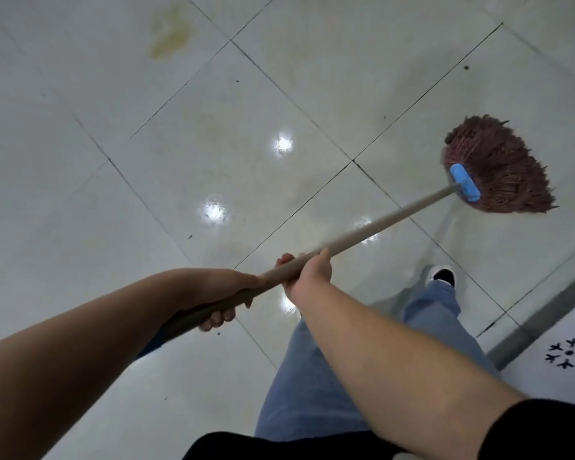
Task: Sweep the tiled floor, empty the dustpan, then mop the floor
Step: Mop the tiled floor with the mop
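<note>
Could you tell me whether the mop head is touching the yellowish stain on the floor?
Apart. The head view shows the mop head at the right, with bare tiles lying between it and the yellowish stain at the upper left.

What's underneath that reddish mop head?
The mop head lies spread on the pale tiled floor, which looks glossy and wet around it. Whatever dirt or grout lies directly beneath the strands is covered and cannot be seen.

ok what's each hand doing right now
Left hand: closed round the mop handle, near its end.
Right hand: closed round the handle, further down.
</note>
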A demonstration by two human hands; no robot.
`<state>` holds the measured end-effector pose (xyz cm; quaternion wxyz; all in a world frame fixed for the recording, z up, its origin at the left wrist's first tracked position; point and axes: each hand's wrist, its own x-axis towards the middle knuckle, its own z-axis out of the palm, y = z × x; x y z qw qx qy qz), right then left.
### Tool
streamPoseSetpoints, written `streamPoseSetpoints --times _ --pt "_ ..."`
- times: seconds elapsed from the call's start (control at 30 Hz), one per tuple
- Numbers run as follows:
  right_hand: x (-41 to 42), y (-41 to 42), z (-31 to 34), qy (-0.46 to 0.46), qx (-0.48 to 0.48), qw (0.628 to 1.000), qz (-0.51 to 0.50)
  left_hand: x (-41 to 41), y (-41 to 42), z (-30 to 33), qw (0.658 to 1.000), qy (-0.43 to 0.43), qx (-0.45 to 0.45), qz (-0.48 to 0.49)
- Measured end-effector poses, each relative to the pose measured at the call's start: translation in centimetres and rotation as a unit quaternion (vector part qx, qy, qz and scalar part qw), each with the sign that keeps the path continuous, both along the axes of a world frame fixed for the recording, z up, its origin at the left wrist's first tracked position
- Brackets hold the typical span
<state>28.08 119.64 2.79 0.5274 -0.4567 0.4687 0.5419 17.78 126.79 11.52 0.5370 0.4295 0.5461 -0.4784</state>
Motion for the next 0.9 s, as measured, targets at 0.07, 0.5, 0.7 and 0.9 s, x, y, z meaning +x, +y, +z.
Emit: streamPoseSetpoints --times 0.07,0.5,0.7,0.9 --pt "-0.4 0.3 0.4 -0.012 -0.014 1.000 0.012 -0.3 -0.1 0.1 1.000 -0.010 0.019 -0.011" --pt "15.3 -5.1 -2.5 -0.068 -0.046 0.997 -0.002 16.0 -7.6 -1.9 0.997 -0.065 0.035 -0.021" --pt "34.8 -8.3 -4.8 -0.139 -0.081 0.987 0.000 35.2 -11.9 -4.2 0.995 -0.090 0.031 0.014" --pt "49.6 -10.0 -5.3 -0.182 -0.115 0.974 0.071 49.5 -14.0 -6.3 0.992 -0.115 0.013 0.050"
